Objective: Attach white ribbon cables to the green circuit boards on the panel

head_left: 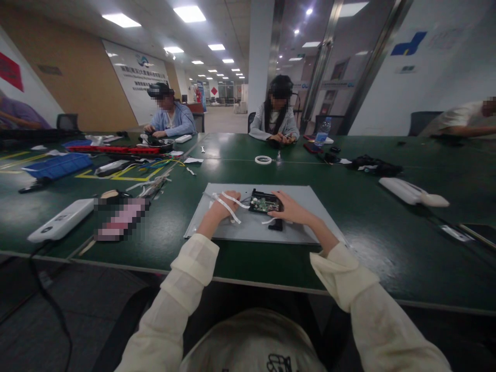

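A grey board [248,232] lies on the table in front of me. On it sits a black housing with a green circuit board [264,203]. My right hand [291,208] grips the housing's right side, thumb at the near edge and fingers over the far one. White flat cables [231,199] cross the back of my left hand [223,206], which is closed just left of the housing; its fingertips are partly hidden. Cable runs from there toward the circuit board. A small black part [276,225] lies below the housing, beside a short white strip.
Left of the board are a white power bank-like box [62,221], a pinkish pouch [123,219] and a blue tray [58,166]. A tape roll [263,160] lies ahead; a white device [403,191] lies right. Two people with headsets sit opposite.
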`<move>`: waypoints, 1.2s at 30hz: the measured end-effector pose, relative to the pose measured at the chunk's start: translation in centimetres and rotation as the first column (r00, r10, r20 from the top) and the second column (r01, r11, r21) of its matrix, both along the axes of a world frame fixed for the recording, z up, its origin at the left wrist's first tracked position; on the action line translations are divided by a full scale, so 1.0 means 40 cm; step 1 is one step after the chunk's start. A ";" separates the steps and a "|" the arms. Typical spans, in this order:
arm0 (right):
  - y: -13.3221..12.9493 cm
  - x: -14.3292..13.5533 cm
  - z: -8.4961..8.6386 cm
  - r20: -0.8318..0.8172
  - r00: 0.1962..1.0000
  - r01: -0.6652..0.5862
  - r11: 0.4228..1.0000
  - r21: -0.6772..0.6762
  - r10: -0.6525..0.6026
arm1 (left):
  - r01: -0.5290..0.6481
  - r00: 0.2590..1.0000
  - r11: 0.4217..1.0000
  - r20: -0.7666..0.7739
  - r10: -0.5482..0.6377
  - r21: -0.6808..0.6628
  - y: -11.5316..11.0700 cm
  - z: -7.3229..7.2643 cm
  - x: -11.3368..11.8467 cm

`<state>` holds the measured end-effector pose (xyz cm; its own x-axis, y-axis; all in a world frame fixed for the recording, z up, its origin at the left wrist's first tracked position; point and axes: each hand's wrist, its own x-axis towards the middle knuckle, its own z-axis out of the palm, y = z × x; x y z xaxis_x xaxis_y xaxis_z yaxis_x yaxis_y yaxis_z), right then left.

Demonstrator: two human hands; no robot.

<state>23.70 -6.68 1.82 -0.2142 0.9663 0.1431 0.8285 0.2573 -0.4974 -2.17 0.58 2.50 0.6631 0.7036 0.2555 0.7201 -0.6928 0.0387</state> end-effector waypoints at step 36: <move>0.026 0.000 -0.019 -0.132 0.991 -0.024 0.999 0.038 0.028 | -0.059 0.997 0.993 -0.046 0.054 -0.098 -0.022 0.014 0.014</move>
<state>23.69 -5.62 1.04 -0.2159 0.9542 0.2072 0.7484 0.2980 -0.5925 -1.60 -0.31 3.08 0.6305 0.7606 0.1548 0.7604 -0.6452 0.0736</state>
